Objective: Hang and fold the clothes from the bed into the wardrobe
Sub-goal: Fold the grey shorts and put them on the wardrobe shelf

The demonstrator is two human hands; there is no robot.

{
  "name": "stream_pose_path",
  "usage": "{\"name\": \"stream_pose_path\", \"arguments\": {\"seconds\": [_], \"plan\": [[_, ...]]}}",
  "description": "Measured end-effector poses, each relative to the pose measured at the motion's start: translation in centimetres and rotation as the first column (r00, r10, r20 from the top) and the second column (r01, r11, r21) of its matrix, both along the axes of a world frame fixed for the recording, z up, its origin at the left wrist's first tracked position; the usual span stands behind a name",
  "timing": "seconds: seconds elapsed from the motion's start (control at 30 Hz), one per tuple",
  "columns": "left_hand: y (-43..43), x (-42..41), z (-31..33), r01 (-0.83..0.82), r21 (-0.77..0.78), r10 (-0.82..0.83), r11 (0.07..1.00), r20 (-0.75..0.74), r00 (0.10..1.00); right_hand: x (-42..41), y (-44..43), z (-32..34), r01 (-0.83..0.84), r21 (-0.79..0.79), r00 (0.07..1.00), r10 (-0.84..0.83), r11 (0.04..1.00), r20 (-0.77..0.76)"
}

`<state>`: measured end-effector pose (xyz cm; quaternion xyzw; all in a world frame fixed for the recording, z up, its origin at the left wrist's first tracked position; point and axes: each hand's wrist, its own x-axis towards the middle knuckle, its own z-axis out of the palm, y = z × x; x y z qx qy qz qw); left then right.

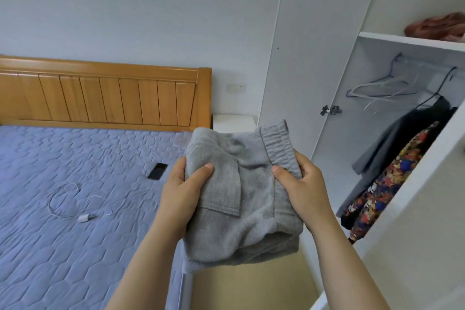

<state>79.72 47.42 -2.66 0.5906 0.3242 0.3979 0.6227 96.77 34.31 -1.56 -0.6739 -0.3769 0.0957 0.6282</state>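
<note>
From the head view, both hands hold a folded grey knitted garment (pixel 241 196) in the air, over the gap between bed and wardrobe. The left grip (pixel 181 191) pinches its left edge, thumb on top and fingers curled beneath. The right grip (pixel 302 184) pinches the right edge just below the ribbed waistband, thumb likewise on top (the fingers underneath are hidden by the cloth).

Left of and below the left grip lies the bed with a blue quilted cover (pixel 75 158). A black phone (pixel 157 171) rests on it just beside that grip, and a white charger with its looped cable (pixel 84 218) lies farther left.

Right of the right grip stands the open white wardrobe (pixel 352 146). On its rail hang bare wire hangers (pixel 382 85), a dark garment (pixel 415 138) and a multicoloured patterned garment (pixel 392 184). On the shelf above the rail sits a reddish-brown bundle of cloth (pixel 437 26).
</note>
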Motion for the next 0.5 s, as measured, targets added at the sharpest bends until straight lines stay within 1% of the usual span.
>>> {"name": "stream_pose_path", "arguments": {"seconds": [0.1, 0.27, 0.5], "plan": [[3.2, 3.4, 1.1, -0.004, 0.004, 0.004, 1.000, -0.012, 1.000, 3.7, 3.5, 0.9, -0.016, 0.012, 1.000, 0.016, 1.000, -0.015], [8.6, 8.8, 1.9, -0.004, 0.028, 0.004, 1.000, 0.015, 1.000, 9.0, 8.7, 2.0, -0.035, 0.037, 0.999, 0.035, 0.999, 0.008], [16.9, 17.9, 1.8, 0.079, 0.054, -0.081, 0.995, 0.032, 0.996, 16.4, 15.1, 1.8, 0.074, 0.040, 0.997, -0.074, 0.996, -0.012]]}}
